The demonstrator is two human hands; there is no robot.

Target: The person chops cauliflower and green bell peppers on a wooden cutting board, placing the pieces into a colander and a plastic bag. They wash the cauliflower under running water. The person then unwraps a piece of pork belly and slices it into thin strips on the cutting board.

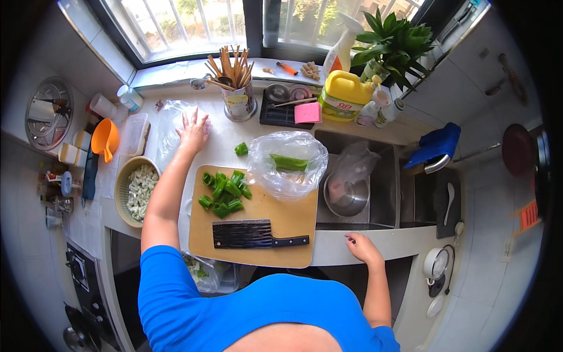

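My left hand [193, 132] reaches to the back left of the counter. Its fingers are spread over a crumpled clear plastic bag [170, 130], and it grips nothing. My right hand [365, 249] is at the counter's front edge before the sink, loosely open and empty. Between my arms is a wooden cutting board [255, 205] bearing cut green pepper pieces [223, 192]. A black-bladed cleaver [241, 234] lies across its near part, handle to the right. A clear bag [267, 155] holding a long green pepper [288, 162] overlaps the board's far right corner. One pepper piece [241, 149] sits beyond the board.
Right of the board, a sink [381, 199] contains a metal bowl [352, 202] with a plastic bag. A basket of pale chopped food [142, 190] stands beside my left forearm. Behind are a utensil holder [238, 102], a pink sponge [308, 112] and a yellow jug [343, 97].
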